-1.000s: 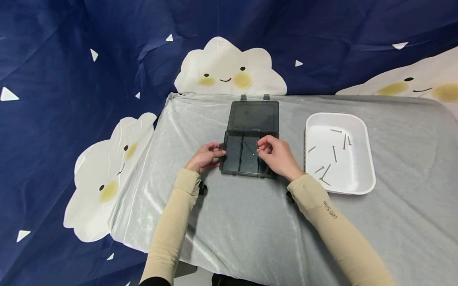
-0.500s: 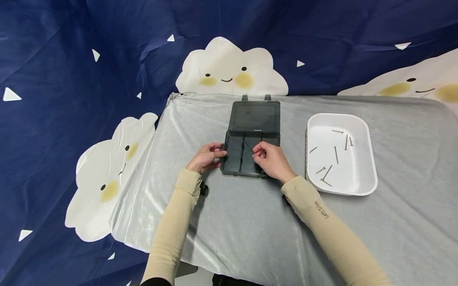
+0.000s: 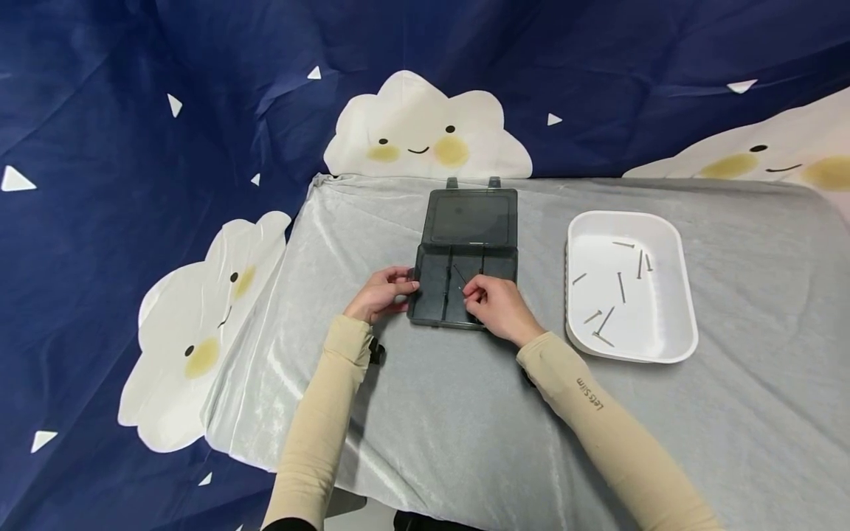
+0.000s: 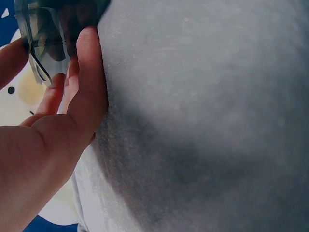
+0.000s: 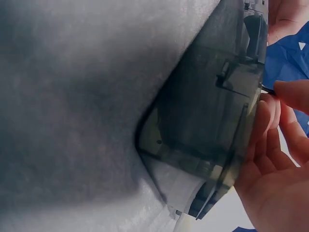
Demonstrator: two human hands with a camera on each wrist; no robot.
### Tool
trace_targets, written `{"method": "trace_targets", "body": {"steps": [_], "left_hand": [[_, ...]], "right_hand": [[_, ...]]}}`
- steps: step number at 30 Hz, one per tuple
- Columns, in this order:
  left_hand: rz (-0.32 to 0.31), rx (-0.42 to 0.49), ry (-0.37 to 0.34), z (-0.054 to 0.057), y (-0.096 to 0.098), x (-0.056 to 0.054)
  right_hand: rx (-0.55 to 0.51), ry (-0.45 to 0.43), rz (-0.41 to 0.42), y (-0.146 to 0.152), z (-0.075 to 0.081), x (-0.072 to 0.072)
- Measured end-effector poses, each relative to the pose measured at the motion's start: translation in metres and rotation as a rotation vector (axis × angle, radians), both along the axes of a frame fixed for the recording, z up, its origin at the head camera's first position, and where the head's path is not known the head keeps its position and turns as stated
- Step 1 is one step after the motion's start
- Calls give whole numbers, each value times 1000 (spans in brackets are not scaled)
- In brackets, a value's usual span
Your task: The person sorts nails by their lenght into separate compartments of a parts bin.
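A dark translucent compartment box (image 3: 432,317) lies with its lid (image 3: 471,216) folded back. My left hand (image 3: 381,293) grips its left edge, thumb over the rim and fingers along the side wall, as the left wrist view (image 4: 63,92) also shows. Over the middle compartment, my right hand (image 3: 496,304) pinches a thin dark screw (image 5: 267,90) between thumb and fingertips. In the head view a slim screw (image 3: 459,273) slants beside those fingertips; whether it is the pinched one, I cannot tell. My right hand hides part of the right compartment.
To the right stands a white tray (image 3: 688,324) with several loose screws (image 3: 621,287) scattered inside. Grey cloth (image 3: 451,413) covers the table. A dark blue curtain (image 3: 584,59) with cloud prints hangs behind and at the left.
My right hand has moved left and slightly down, from the right divider to the slanting screw in the middle compartment. The left hand stays on the box edge.
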State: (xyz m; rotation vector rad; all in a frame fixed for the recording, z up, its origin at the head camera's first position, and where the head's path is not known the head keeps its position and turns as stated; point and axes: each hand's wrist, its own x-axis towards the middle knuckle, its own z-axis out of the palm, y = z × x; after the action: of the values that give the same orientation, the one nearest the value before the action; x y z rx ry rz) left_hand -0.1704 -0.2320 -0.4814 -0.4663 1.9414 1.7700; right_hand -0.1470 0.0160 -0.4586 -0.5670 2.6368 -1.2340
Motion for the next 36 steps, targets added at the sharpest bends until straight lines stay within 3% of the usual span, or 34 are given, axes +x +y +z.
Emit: {"method": "trace_targets", "body": {"steps": [11,22,36], "left_hand": [[-7,-2,-9,0,2,-1],[3,-4,-6,0,4,0],[6,-16,1,-2,1,-1]], "right_hand": [[33,39,25,0,1,6],[40,14,19,8,3,4],[-38,62,-59,37,29,0]]}}
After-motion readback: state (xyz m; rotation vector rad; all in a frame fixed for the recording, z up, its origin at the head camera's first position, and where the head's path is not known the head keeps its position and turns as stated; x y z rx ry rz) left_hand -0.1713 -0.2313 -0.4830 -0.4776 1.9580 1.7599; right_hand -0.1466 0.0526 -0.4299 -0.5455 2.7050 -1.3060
